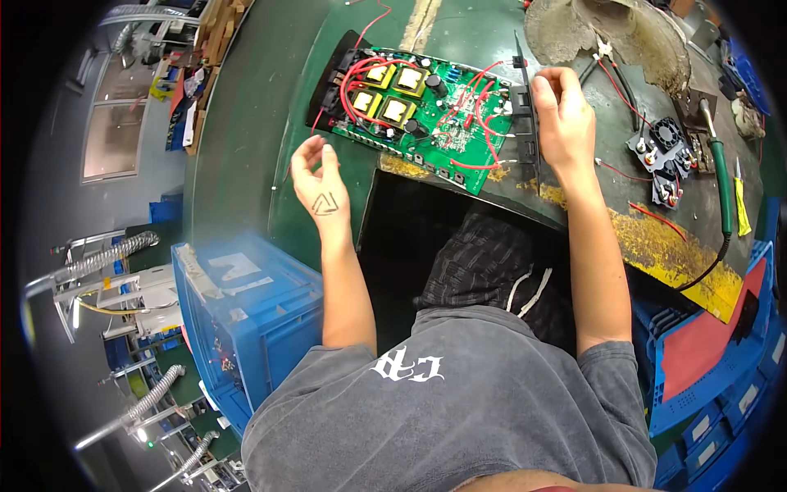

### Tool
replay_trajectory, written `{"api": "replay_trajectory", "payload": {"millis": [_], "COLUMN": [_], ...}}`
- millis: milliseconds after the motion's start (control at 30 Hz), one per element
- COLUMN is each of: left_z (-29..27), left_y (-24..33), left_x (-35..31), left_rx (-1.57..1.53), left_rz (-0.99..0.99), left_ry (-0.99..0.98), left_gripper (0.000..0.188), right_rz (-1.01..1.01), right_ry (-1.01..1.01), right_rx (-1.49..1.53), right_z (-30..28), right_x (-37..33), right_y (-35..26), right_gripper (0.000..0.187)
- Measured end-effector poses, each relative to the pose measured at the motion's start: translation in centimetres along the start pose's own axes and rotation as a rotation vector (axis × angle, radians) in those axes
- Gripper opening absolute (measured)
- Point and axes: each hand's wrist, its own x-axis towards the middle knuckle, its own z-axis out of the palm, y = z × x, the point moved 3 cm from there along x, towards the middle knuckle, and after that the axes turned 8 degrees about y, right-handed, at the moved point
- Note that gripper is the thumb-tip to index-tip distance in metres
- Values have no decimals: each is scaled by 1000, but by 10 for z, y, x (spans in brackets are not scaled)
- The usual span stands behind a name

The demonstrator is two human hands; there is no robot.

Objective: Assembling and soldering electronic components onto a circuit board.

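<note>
Head view: right hand (564,115) is clamped on the black end panel (529,115) of the green circuit board (418,107), fingers curled over the panel's top edge, thumb side toward the board; the panel stands on edge, attached at the board's right end. Board lies flat on the dark green workbench (262,123), just left of the right hand, carrying four yellow-framed transformers (385,90), black capacitors and loops of red wire (361,74); a black heatsink strip runs along its far left end. Left hand (320,184) is free, fingers loosely spread and half curled, gripping nothing, hovering just below the board's near-left corner, not touching it as far as I can tell. Right of the right hand: a small black fan (666,131) with loose black parts and red leads, beyond that a soldering iron with green handle (720,176) and black cable. Above the right hand, a grey crusted mound on the bench. Below-left of the left hand, a blue plastic crate (246,312); another blue crate with a red sheet (705,336) sits below-right of the right forearm
</note>
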Motion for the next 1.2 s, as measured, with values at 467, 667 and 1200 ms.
{"api": "replay_trajectory", "payload": {"millis": [467,667,1200], "left_z": [90,108,53], "left_y": [-15,-1,-46], "left_x": [176,165,210], "left_rx": [444,636,506], "left_rz": [150,369,198], "left_ry": [-761,-674,-533], "left_gripper": [62,60,57], "right_rz": [-208,-140,19], "right_ry": [232,212,192], "right_rx": [81,184,385], "right_z": [-1,-5,-5], "right_x": [11,17,12], "right_y": [9,27,26], "right_gripper": [36,34,39]}}
